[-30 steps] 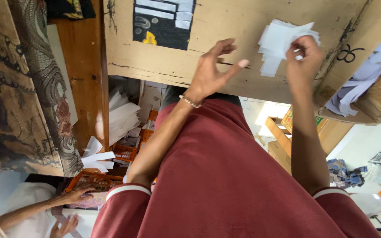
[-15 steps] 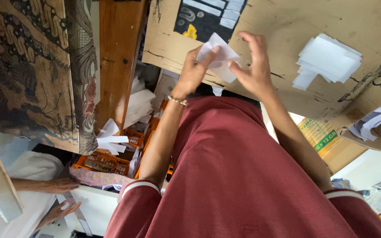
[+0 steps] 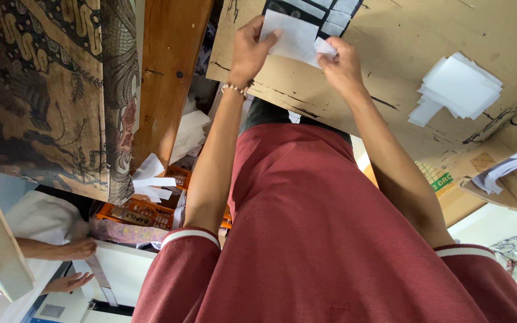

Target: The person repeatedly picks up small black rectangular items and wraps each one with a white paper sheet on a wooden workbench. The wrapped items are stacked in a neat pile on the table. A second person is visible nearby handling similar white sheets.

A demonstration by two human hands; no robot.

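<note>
Both my hands hold one white paper sheet [image 3: 291, 39] over a brown cardboard surface [image 3: 390, 42]. My left hand [image 3: 249, 51], a beaded bracelet on its wrist, grips the sheet's left edge. On the sheet's right corner, my right hand [image 3: 342, 66] pinches a folded part. The sheet lies just below a black item with white labels [image 3: 333, 12]. To the right on the cardboard rests a stack of white paper pieces [image 3: 456, 87], apart from both hands.
A batik cloth [image 3: 43, 90] hangs at the left beside a wooden post [image 3: 163, 72]. Below it stands an orange crate [image 3: 145, 212] with loose white papers [image 3: 151, 179]. Another person's hands [image 3: 79, 248] work at the lower left. More papers lie at the right edge [image 3: 504, 170].
My right hand left the paper stack with a sheet and came over to the left. Now both hands hold that sheet farther up, near the black item.
</note>
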